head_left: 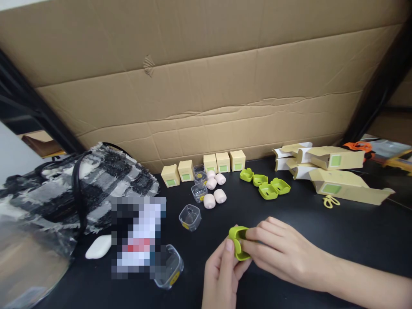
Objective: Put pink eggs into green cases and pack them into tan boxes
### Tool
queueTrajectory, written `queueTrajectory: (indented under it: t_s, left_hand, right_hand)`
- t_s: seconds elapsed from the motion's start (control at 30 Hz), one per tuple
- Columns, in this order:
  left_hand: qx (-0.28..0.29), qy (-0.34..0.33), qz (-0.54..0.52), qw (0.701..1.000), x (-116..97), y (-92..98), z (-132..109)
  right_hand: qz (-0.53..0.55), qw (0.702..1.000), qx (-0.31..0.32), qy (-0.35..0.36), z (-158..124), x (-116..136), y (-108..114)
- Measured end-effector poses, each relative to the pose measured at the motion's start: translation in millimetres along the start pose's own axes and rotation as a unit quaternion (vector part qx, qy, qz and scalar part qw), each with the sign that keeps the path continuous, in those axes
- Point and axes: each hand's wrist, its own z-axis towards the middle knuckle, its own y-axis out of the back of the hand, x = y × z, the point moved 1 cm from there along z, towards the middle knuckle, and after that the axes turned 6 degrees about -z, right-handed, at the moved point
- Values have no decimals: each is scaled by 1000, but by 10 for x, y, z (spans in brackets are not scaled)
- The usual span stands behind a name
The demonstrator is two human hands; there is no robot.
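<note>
- Both hands gripping one green holder [238, 243] from the head view: left hand [222, 274] pinching it from below with thumb on the front, right hand [283, 253] closing fingers over its right side.
- Holder is sitting just above the black table [322, 231], near the front edge.
- Looks like a handling or fitting step on this piece; next move probably calling for a firm pinch and a part to seat in it.
- More green holders [268, 187], pink pieces [215, 191], clear cases [190, 217] and small boxes [206, 168] lying behind.

A black-and-white tweed bag [80, 193] lies beside small beige boxes [203, 167].
</note>
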Motion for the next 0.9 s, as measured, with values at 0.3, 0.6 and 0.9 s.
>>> queueTrajectory:
  t_s: [0.3,0.6,0.9]
  left_hand:
    - [3,-21,58,998,37,43,3]
    - [41,-49,101,993,-47,-34,-38]
    - [-33,-130,208,969,13,-45,-78]
  right_hand:
    - [-53,998,9,-23,-42,52,-61]
    - [232,958,2,-170,31,-28,33]
    - [355,895,-2,-271,15,15,82]
